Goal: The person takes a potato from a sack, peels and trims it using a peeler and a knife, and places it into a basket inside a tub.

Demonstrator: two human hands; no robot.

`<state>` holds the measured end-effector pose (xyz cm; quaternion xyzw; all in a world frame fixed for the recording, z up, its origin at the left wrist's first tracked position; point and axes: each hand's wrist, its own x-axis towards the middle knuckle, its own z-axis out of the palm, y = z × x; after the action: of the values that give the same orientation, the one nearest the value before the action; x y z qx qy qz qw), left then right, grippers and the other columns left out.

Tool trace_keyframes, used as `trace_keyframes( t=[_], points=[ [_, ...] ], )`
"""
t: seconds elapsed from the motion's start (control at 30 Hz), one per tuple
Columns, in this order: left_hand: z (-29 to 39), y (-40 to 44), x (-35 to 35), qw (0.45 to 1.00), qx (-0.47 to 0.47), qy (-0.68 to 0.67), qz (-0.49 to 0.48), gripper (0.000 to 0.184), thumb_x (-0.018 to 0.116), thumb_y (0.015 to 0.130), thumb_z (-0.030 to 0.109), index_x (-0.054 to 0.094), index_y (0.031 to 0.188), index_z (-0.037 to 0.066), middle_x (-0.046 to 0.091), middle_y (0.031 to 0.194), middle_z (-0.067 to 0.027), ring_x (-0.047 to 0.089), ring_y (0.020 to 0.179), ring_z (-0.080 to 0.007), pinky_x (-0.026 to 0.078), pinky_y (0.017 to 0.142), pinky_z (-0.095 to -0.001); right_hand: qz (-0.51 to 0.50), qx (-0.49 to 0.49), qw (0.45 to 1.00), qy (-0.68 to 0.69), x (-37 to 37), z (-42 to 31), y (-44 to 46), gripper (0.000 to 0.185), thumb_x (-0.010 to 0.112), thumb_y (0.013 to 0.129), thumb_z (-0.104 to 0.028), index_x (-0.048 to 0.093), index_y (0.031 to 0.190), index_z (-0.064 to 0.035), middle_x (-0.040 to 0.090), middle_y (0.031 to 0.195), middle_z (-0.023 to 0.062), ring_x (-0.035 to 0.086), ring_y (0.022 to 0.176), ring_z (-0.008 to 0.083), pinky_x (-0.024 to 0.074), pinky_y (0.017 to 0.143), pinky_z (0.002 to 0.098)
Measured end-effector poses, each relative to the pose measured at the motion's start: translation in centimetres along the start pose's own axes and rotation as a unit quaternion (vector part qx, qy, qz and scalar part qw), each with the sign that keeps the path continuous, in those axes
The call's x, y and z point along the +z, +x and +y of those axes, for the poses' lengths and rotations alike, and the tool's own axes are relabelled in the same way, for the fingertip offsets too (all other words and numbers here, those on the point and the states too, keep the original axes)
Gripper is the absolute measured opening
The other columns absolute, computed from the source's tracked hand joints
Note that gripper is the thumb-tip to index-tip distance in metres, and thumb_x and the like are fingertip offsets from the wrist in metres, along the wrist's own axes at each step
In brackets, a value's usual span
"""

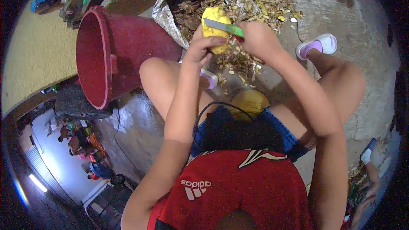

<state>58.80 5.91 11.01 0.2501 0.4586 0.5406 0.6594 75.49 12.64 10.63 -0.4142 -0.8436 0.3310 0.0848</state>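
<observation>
My left hand [203, 47] is closed around a lumpy yellow fruit or root [216, 17], its surface bare of skin; I cannot tell the exact kind. A knife [219, 26] with a green and red handle is gripped in my right hand [260, 38]. Its blade lies flat across the front of the yellow piece and touches it. Just behind both hands, a white sack [164, 8] stands with its mouth wide and dry brown scraps inside. Yellow and brown peelings [264, 0] cover the floor around the sack and below my hands.
To the left a large red tub [128, 38] lies tipped on its side towards me. A yellow round seat or container [251, 102] is between my legs. Other people [83, 145] are at the far left, and another person's arm [371, 179] shows at lower right.
</observation>
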Motion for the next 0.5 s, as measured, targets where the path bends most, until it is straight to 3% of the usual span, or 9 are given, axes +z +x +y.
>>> trace_keyframes(
  t=[0.07,0.17,0.27,0.4,0.5],
  points=[
    [0.1,-0.1,0.0,1.0,-0.005,0.008,0.001,0.068,0.068,0.058,-0.003,0.041,0.121,0.003,0.055,0.108,-0.0076,0.054,0.099,-0.0204,0.044,0.087,-0.032,-0.01,0.01,1.0,-0.027,0.8,1.8,1.1,0.015,0.06,0.066,-0.013,0.061,0.08,-0.0059,0.06,0.071,0.0193,0.06,0.069,0.0354,0.0471,0.064,0.044],
    [0.4,-0.6,-0.1,0.999,0.002,0.02,-0.03,0.07,0.067,0.056,-0.003,0.04,0.121,0.003,0.055,0.108,-0.0081,0.054,0.099,-0.0209,0.044,0.087,-0.032,0.025,0.101,0.992,-0.065,0.8,5.4,2.5,0.016,0.06,0.067,-0.014,0.062,0.081,-0.0061,0.061,0.073,0.0192,0.061,0.069,0.0344,0.0478,0.063,0.0435],
    [0.5,-0.5,0.2,0.999,0.005,0.002,-0.036,0.071,0.066,0.055,-0.003,0.041,0.121,0.003,0.055,0.107,-0.008,0.055,0.098,-0.0209,0.043,0.086,-0.032,-0.018,0.142,0.988,-0.06,-0.3,5.9,2.8,0.019,0.059,0.072,-0.018,0.063,0.078,-0.001,0.061,0.072,0.019,0.061,0.071,0.0353,0.0501,0.065,0.0441],
    [0.4,-0.2,0.1,1.0,-0.007,0.01,0.003,0.071,0.066,0.054,-0.003,0.041,0.12,0.003,0.055,0.105,-0.0077,0.055,0.097,-0.0206,0.044,0.086,-0.0314,0.019,0.021,0.998,0.058,-0.5,2.0,1.0,0.021,0.058,0.065,-0.012,0.061,0.085,-0.0054,0.06,0.074,0.0201,0.059,0.07,0.0358,0.0478,0.065,0.0428],
    [0.2,0.0,0.0,1.0,0.0,0.003,-0.001,0.071,0.066,0.054,-0.003,0.041,0.119,0.003,0.056,0.104,-0.0075,0.055,0.095,-0.0202,0.044,0.086,-0.0312,0.011,0.01,1.0,-0.002,-0.2,0.7,0.4,0.018,0.059,0.065,-0.011,0.06,0.082,-0.0054,0.06,0.074,0.0195,0.058,0.071,0.0359,0.0469,0.066,0.0441]
  ],
)
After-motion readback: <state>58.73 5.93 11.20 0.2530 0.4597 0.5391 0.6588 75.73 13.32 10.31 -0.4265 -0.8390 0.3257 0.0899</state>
